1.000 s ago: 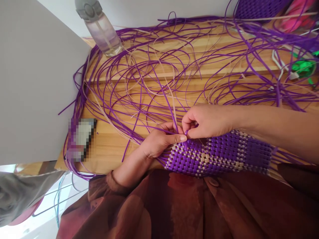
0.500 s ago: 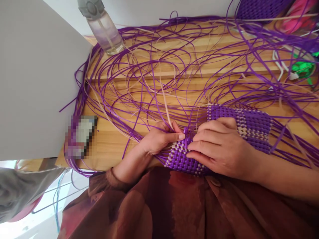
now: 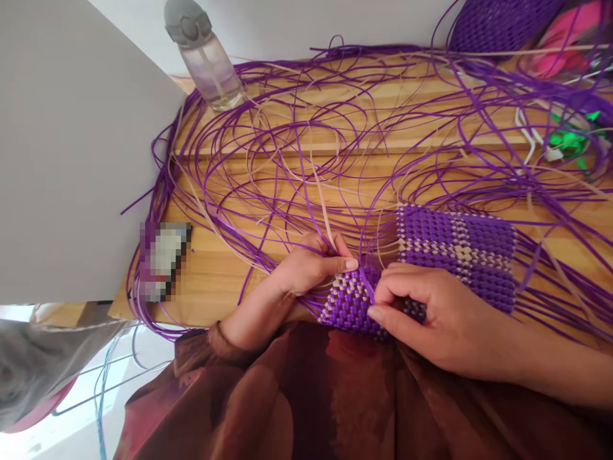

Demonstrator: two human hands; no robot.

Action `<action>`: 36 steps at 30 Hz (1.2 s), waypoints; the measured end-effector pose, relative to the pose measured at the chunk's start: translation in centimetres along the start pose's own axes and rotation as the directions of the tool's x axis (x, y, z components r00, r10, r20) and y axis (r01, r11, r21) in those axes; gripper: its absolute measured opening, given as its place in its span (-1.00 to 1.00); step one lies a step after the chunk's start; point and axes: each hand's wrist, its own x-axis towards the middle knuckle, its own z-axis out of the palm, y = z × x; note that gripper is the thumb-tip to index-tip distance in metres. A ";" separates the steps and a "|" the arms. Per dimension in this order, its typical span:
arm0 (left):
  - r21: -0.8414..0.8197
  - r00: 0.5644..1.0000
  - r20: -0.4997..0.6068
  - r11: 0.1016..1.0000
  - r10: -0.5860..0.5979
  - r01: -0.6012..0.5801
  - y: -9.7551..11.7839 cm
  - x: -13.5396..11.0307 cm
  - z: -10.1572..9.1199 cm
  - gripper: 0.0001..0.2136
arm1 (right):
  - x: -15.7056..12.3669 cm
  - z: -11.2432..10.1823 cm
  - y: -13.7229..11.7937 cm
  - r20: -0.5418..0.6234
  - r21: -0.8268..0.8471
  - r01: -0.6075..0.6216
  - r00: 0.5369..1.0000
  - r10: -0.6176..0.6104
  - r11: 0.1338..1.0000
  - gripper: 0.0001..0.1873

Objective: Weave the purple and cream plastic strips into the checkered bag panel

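Observation:
A purple and beige woven piece (image 3: pixel 342 306) lies at the table's front edge, against the brown clothing. My left hand (image 3: pixel 311 265) pinches its upper edge between thumb and fingers, with a beige strand (image 3: pixel 322 201) rising from behind those fingers. Between thumb and forefinger, my right hand (image 3: pixel 421 306) holds a purple strip (image 3: pixel 368 286) that slants down from the weave's top edge. This hand covers the right side of the piece. Just beyond it lies a second woven panel (image 3: pixel 460 249), purple with a beige cross pattern.
Long loose purple and beige strands (image 3: pixel 287 131) sprawl over the wooden table (image 3: pixel 230 306). A grey-capped bottle (image 3: pixel 211 70) stands at the back left, and a blurred-out phone-like object (image 3: pixel 165 262) lies at the left edge. A purple basket (image 3: pixel 502 25) and green items (image 3: pixel 569 140) are on the right.
My right hand has drawn back right and slightly down, pulling the purple strip aslant and uncovering more of the second panel. My left hand keeps its pinch. The view has shifted slightly.

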 end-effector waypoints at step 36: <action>0.114 0.998 -0.065 0.994 0.010 -0.002 -0.6 0.3 0.6 -0.72 | 1.9 -1.1 1.0 0.345 0.338 -0.544 0.831 0.437 0.768 -0.68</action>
